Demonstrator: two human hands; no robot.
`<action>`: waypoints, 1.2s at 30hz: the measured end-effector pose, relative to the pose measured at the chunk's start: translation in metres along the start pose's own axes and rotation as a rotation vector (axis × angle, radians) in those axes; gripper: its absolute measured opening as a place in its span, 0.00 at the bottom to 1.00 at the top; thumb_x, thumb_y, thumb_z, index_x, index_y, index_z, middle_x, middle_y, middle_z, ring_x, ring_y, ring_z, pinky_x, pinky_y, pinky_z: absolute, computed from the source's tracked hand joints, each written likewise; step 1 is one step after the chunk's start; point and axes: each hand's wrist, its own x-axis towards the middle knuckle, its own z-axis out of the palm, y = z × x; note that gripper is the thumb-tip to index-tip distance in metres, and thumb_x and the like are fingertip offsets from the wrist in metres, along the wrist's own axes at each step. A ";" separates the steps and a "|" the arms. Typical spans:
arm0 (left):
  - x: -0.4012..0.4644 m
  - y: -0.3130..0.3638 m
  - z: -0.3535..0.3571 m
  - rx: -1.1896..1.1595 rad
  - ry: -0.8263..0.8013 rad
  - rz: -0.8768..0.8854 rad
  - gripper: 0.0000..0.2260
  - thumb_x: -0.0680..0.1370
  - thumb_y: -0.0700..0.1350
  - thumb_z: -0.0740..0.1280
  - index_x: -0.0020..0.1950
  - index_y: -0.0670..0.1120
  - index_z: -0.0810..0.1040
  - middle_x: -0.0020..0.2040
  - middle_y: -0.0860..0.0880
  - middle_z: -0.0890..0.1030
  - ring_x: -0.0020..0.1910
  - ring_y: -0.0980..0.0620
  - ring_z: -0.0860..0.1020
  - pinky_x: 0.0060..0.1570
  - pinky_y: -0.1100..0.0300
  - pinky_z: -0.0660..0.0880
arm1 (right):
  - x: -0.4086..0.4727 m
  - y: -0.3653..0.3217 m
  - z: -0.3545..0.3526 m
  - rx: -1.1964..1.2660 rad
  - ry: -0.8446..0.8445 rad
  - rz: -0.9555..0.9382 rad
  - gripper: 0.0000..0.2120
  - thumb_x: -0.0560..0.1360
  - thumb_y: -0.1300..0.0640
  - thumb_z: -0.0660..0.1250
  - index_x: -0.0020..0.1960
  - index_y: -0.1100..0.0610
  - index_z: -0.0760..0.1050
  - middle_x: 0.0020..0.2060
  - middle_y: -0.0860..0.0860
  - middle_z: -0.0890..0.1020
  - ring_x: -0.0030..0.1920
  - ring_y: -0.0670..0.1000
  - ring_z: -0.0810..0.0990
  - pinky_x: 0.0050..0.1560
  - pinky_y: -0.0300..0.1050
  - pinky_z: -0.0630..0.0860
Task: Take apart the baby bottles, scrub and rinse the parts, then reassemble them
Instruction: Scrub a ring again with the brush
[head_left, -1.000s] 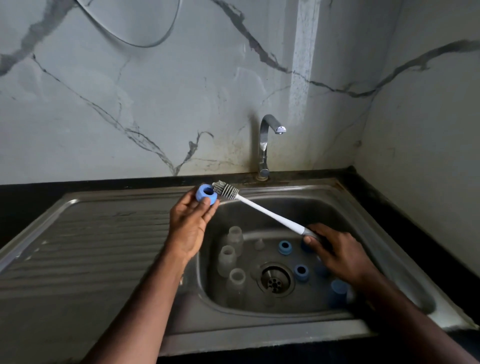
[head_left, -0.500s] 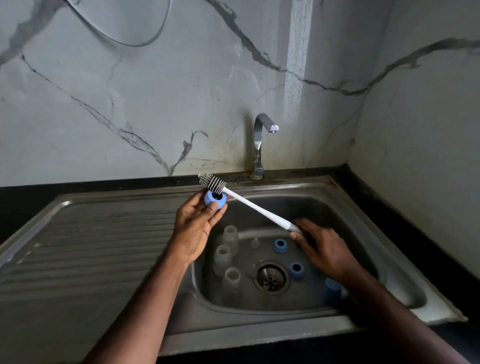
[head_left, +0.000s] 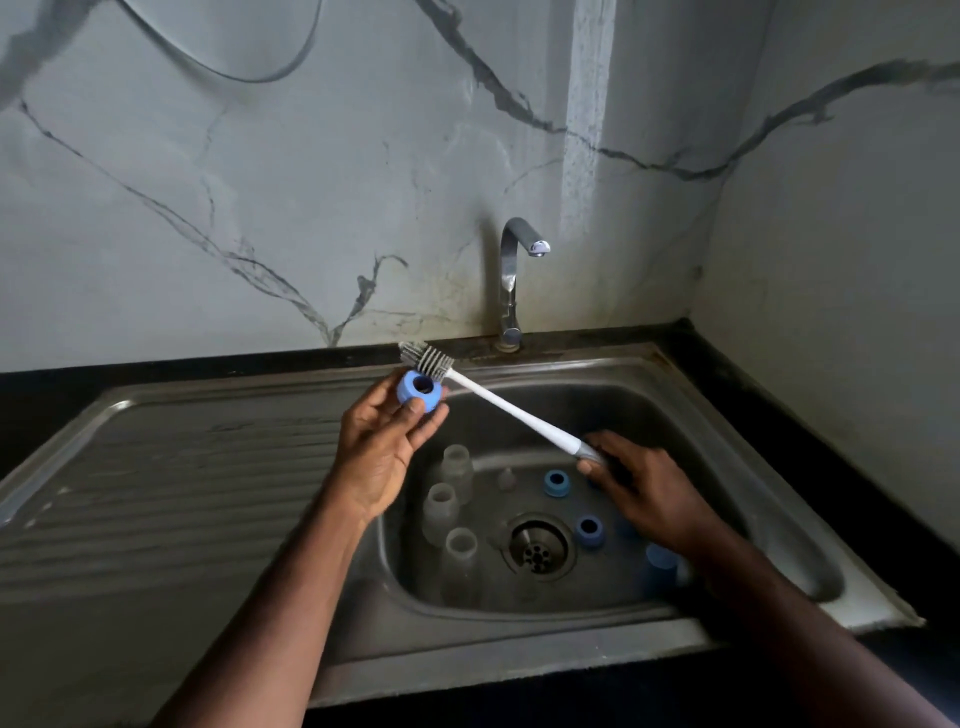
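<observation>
My left hand (head_left: 382, 441) holds a blue bottle collar ring (head_left: 420, 391) by its fingertips above the sink's back left corner. My right hand (head_left: 647, 491) grips the handle of a white bottle brush (head_left: 511, 408); its grey bristle head (head_left: 426, 359) lies against the ring's top edge. Three clear bottles (head_left: 441, 506) stand in the basin's left half. Two blue rings (head_left: 557, 483) (head_left: 589, 531) lie right of the drain, a small clear teat (head_left: 505, 478) lies near the back, and a blue cap (head_left: 661, 566) sits under my right wrist.
The steel sink (head_left: 545, 649) has a drain (head_left: 537, 548) at its middle and a ribbed drainboard (head_left: 171, 499) on the left. A chrome tap (head_left: 511, 280) stands behind the basin with no water running. Marble walls close the back and right.
The brush head moved from beside the ring across its top, toward the back left, and the ring's opening has turned to face me. The view shifted slightly.
</observation>
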 end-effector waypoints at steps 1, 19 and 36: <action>0.000 -0.004 0.004 0.014 -0.007 -0.008 0.32 0.63 0.49 0.83 0.61 0.39 0.77 0.56 0.41 0.83 0.59 0.38 0.81 0.56 0.50 0.79 | 0.001 -0.003 0.002 0.003 0.003 -0.003 0.25 0.76 0.27 0.54 0.63 0.41 0.72 0.47 0.42 0.83 0.45 0.42 0.83 0.47 0.52 0.82; 0.001 -0.003 0.003 -0.115 0.005 -0.198 0.28 0.72 0.56 0.73 0.63 0.38 0.76 0.44 0.42 0.81 0.37 0.53 0.78 0.35 0.62 0.79 | -0.002 -0.019 -0.003 -0.113 -0.015 0.005 0.23 0.76 0.31 0.54 0.63 0.41 0.71 0.50 0.42 0.82 0.48 0.43 0.81 0.47 0.47 0.80; 0.002 -0.008 0.009 -0.011 0.008 -0.074 0.32 0.61 0.52 0.84 0.57 0.38 0.78 0.53 0.39 0.82 0.49 0.47 0.83 0.48 0.55 0.81 | -0.004 -0.017 -0.007 -0.066 -0.040 0.083 0.23 0.76 0.30 0.54 0.63 0.42 0.72 0.47 0.42 0.82 0.46 0.42 0.81 0.48 0.51 0.81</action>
